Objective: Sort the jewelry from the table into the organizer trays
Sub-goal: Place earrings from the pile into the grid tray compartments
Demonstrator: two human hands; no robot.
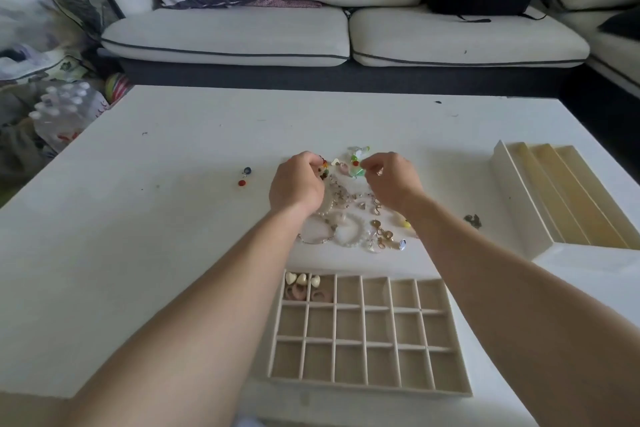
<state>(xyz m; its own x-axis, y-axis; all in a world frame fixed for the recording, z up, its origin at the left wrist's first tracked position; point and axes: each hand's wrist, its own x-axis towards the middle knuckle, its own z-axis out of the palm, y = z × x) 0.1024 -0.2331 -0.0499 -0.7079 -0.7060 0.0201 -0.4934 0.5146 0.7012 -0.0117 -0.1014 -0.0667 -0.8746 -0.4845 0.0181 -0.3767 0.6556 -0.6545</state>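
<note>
While both arms reach over the grid tray at the near edge of the table, the hands work at the far side of the jewelry heaped mid-table. The left hand has its fingers curled, pinching coloured beads at the heap's far left. The right hand, fingers also curled, pinches at green beads just beside it. In the grid tray, only the far-left compartment is filled, with cream hearts and pink rings. A slot tray lies at the right, well apart. Two small pieces lie left of the heap, and a dark piece lies to its right
</note>
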